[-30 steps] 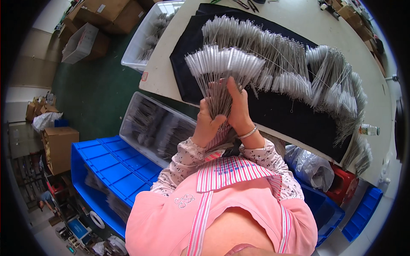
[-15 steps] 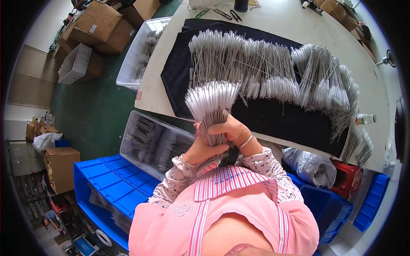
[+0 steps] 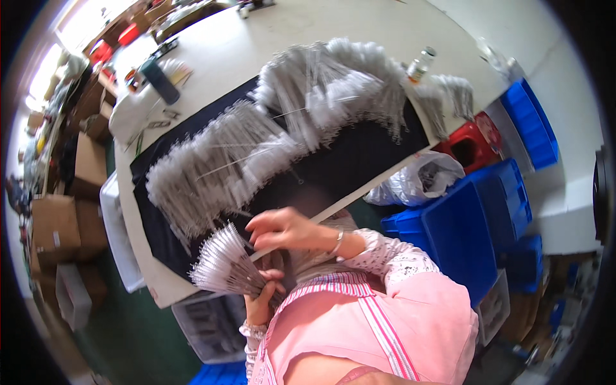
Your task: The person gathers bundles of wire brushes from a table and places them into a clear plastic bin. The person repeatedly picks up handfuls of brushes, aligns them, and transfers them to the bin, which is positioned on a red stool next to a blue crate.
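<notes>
A fanned bundle of thin wire-handled brushes (image 3: 224,263) with white bristles is gripped by my left hand (image 3: 264,294) near the table's front edge. My left fingers wrap around the wire handles, bristle ends pointing up and left. Just right of the bundle, my right hand (image 3: 282,230) hovers with its fingers apart and slightly curled; I see nothing in it. Beyond both hands, rows of the same brushes (image 3: 218,160) lie on a black cloth (image 3: 330,168). A further heap of brushes (image 3: 321,83) spreads over the cloth's far right part.
Beneath the cloth is a white table (image 3: 308,25). A small glass bottle (image 3: 420,64) and a dark cylinder (image 3: 160,82) stand on it. Blue crates (image 3: 455,234), a plastic bag (image 3: 417,179) and a red stool (image 3: 471,142) are at the right. A clear bin (image 3: 208,327) sits below the left edge.
My view has swung to the right. My right hand has come off the bundle and moved away from it. The left hand keeps the bundle, which now tilts left with its bristles fanned.
</notes>
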Tool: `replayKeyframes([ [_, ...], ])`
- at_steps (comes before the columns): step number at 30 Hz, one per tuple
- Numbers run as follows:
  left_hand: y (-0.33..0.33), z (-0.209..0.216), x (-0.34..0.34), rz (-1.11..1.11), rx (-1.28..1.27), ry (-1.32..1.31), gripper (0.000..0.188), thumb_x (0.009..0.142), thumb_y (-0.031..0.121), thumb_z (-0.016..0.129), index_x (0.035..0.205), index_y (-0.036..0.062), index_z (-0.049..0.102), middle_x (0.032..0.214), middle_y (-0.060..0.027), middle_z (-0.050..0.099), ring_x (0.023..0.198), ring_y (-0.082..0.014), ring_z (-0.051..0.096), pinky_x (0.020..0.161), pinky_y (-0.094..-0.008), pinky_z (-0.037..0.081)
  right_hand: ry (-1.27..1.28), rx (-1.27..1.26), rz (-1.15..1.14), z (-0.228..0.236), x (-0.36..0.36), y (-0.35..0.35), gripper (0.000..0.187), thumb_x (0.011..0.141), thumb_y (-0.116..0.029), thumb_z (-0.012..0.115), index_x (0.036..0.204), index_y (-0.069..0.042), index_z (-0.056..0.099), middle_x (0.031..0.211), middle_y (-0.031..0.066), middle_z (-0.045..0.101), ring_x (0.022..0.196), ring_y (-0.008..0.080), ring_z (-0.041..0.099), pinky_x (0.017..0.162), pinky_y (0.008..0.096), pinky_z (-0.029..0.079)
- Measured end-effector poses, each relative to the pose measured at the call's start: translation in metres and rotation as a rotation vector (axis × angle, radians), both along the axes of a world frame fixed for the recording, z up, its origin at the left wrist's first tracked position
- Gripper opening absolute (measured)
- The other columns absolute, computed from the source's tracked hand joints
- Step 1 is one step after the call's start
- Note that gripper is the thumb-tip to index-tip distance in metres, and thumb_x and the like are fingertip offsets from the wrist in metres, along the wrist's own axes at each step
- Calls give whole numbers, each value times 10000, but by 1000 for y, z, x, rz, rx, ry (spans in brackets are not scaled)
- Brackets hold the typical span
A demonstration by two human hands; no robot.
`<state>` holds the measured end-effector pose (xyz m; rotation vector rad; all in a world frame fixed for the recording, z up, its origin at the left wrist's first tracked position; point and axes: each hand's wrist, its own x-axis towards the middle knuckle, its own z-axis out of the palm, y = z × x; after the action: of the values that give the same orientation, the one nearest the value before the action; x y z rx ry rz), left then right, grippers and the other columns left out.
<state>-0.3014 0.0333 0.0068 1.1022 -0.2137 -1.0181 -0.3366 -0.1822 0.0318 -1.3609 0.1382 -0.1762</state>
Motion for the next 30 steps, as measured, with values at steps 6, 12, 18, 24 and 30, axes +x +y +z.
replayKeyframes([
  [6,1,-23,0,-42,-197,217,197,899,128,614,1021,46,483,688,-50,474,574,-158,463,532,-314,389,59,-704,-1418,-8,-97,-188,197,822,-153,693,952,-24,619,809,57,659,745,152,627,683,307,508],
  [12,-10,-20,-4,-69,-170,221,208,892,123,626,1026,45,487,690,-44,460,581,-160,462,540,-310,399,953,-1477,-1543,-67,-250,-366,750,649,-404,797,1155,54,487,1123,242,582,1102,389,515,963,432,400],
  [18,-25,-14,-9,-29,-51,170,202,875,81,631,1018,30,498,674,-51,471,561,-167,474,524,-313,417,1239,-1118,-1380,-82,-271,-398,768,636,-437,794,1147,51,495,1085,232,614,1018,383,592,871,440,484],
  [24,-30,-15,-11,-4,-1,186,218,861,72,642,1022,32,500,675,-52,474,556,-162,472,517,-308,410,1368,-1236,-1267,-87,-280,-403,274,805,-91,540,1045,42,544,999,246,645,964,382,631,833,435,520],
  [30,-36,-12,-13,8,18,235,224,864,90,646,1027,36,502,663,-43,462,545,-155,458,508,-299,398,1349,-1162,-1176,-91,-305,-395,277,793,-85,540,1012,86,541,975,296,636,927,411,640,832,446,518],
])
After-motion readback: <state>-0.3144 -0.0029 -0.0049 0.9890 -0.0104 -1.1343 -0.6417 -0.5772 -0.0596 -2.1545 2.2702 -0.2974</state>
